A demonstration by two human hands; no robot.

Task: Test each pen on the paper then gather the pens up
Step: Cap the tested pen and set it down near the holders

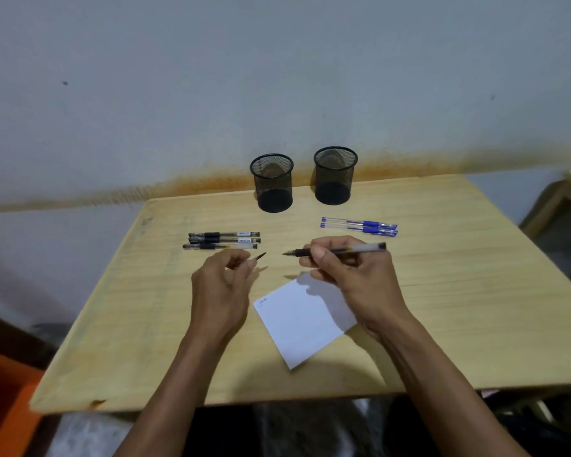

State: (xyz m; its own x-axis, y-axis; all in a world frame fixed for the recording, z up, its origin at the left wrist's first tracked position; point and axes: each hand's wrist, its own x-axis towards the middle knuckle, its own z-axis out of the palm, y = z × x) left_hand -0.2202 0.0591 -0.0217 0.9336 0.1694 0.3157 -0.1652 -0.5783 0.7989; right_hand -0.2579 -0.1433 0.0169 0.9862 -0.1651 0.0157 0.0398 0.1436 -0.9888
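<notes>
Background: pale grey wall with a rust-orange stain band along its foot, directly behind the bench
Bench: light wooden bench with visible grain; its far edge meets the wall; an orange object shows at lower left, off the bench
Mesh cups: two black mesh cups stand upright near the far edge; left cup; right cup; they stand apart from each other
Black pens: three black pens lie side by side, roughly parallel, left of centre, in front of the left cup; capped ends point left
Blue pens: blue pens lie together right of centre, in front of the right cup; at least two, exact count unclear; grips toward the right
Paper: white paper lies rotated on the bench between the forearms; a small scribble marks its left corner; the right wrist overlaps its right edge
Right hand: right hand grips an uncapped pen; fingers and thumb curl round the barrel near the grip; tip points left, above the bench beyond the paper's far corner
Left hand: left hand pinches a pen cap at its fingertips; the dark clip end projects toward the pen tip; cap and tip are apart, facing each other
</notes>
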